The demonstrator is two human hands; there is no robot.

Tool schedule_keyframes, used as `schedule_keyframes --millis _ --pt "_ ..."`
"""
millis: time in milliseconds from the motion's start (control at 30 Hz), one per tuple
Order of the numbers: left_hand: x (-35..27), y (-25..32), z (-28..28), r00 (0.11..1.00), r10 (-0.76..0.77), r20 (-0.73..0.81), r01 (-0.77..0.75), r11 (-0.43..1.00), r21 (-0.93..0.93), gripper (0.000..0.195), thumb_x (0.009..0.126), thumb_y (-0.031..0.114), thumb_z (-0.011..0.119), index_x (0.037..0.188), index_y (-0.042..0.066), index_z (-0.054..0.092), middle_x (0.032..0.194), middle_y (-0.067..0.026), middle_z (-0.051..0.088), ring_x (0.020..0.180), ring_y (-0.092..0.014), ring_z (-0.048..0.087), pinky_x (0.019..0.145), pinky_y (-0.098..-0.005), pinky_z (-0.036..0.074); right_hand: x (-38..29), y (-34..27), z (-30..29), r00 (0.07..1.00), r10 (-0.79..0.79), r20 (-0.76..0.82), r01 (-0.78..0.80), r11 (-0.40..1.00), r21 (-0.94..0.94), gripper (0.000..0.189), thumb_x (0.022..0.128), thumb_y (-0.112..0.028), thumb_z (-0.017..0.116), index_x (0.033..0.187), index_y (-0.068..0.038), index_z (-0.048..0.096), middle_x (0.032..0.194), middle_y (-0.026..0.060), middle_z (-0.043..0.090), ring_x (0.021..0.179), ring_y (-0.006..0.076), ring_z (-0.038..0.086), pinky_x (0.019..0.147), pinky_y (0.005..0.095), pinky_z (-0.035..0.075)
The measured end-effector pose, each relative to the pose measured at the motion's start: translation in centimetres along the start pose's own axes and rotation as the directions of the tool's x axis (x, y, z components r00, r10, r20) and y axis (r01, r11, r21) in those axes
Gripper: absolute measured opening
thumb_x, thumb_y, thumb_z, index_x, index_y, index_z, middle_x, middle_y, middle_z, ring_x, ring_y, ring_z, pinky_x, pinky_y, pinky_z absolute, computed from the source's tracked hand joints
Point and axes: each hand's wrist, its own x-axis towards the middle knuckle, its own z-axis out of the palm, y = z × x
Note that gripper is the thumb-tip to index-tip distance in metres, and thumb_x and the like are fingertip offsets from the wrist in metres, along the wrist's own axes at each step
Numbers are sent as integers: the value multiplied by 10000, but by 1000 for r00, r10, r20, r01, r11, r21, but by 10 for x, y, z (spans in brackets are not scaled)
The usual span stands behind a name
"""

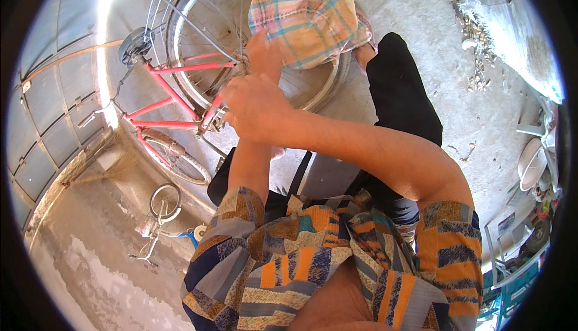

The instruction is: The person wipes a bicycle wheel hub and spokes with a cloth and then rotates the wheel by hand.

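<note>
My left hand (pixel 264 53) is blurred beside the rear hub (pixel 241 64) of a red-framed bicycle (pixel 174 124), at the lower edge of a plaid cloth (pixel 300 19). Whether its fingers hold the cloth or the hub cannot be made out. Crossing over my left forearm, my right hand (pixel 255 105) has its fingers bent close to a red frame tube (pixel 212 113); their tips are hidden, so its grip is unclear. The cloth covers part of the rear wheel (pixel 311 101). The saddle (pixel 135 46) and front wheel (pixel 180 157) lie to the left.
A metal door (pixel 58 92) stands at the left, near a straw broom (pixel 106 173). A small bicycle (pixel 165 202) is at the lower left. Loose debris (pixel 478 55) lies beside a pale sheet (pixel 510 24). A white basin (pixel 530 164) is far right.
</note>
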Motion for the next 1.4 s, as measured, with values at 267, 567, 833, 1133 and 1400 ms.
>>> schedule_keyframes --millis 267,567,833,1133,1400 --pt "82 11 79 960 83 268 -209 848 488 182 776 160 584 910 39 569 954 -153 604 931 -329 594 738 -448 501 -6 12 -19 978 -198 -67 180 961 -211 161 665 -118 631 796 -31 600 788 126 583 795 275 577 695 372 446" --pt "95 -39 84 857 134 498 -421 739 526 133 827 166 533 878 46 559 877 -196 613 819 -341 635 599 -429 536 -14 38 -30 987 -161 13 158 945 -288 77 651 -85 597 710 -37 584 721 97 569 706 249 574 646 351 434" --pt "76 -49 71 886 236 400 -441 698 564 105 793 124 529 839 36 565 835 -144 589 783 -308 613 588 -405 531 -15 43 -28 967 -240 84 255 899 -356 63 646 -110 607 660 -54 582 654 79 556 629 216 554 587 328 388" --pt "35 7 81 767 506 395 -630 711 313 275 775 111 552 1034 18 539 997 -149 518 840 -265 596 609 -350 536 -20 37 -27 936 -215 279 313 870 -381 103 653 -150 635 712 -67 615 689 70 594 680 211 586 614 326 405" --pt "42 26 121 827 323 459 -476 838 268 266 743 59 566 1005 15 576 1081 -161 515 965 -297 557 727 -349 533 -18 41 -37 948 -196 250 288 861 -419 102 634 -118 636 718 -60 630 717 86 614 720 217 599 619 320 407"
